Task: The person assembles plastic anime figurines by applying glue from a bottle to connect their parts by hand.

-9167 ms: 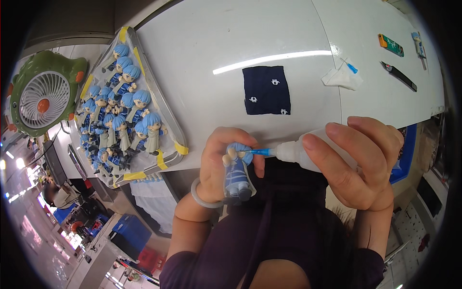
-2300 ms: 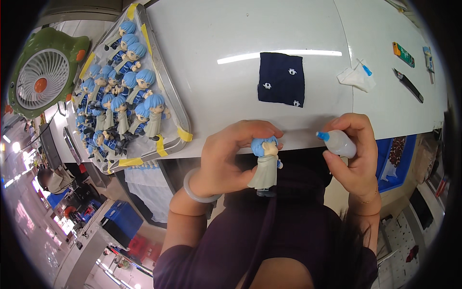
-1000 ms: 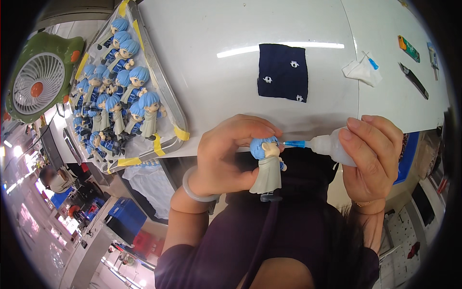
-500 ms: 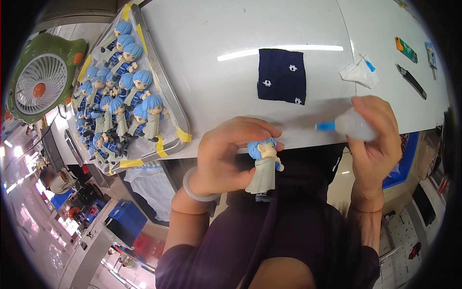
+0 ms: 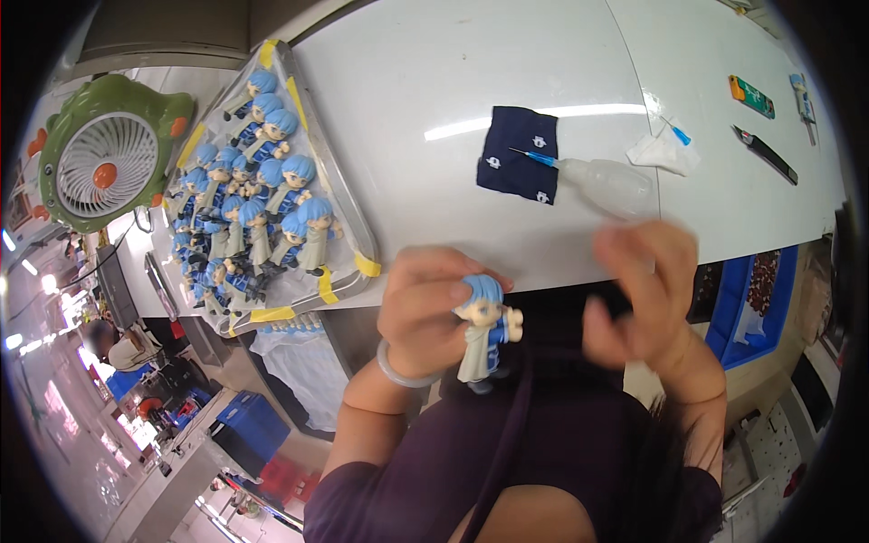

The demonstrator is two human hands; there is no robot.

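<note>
My left hand (image 5: 425,308) grips a small blue-haired figurine (image 5: 484,337) in a pale cape and blue clothes, held upright at the table's near edge with its face turned up to view. To its right, my right hand (image 5: 643,294) hovers with fingers apart, a little blurred, holding nothing. On the table beyond lies a translucent squeeze bottle (image 5: 608,184) with a blue needle tip. That tip rests over a dark navy cloth (image 5: 507,136) with small white prints.
A metal tray (image 5: 348,208) edged with yellow tape holds several like figurines at left, beside a green fan (image 5: 109,163). At right are a white wipe with a needle tip (image 5: 665,154), a craft knife (image 5: 768,156), a green-orange case (image 5: 753,96) and a blue bin (image 5: 760,303).
My right hand has let go of the squeeze bottle, which now lies on the table by the cloth. The figurine has turned in my left hand, showing its front.
</note>
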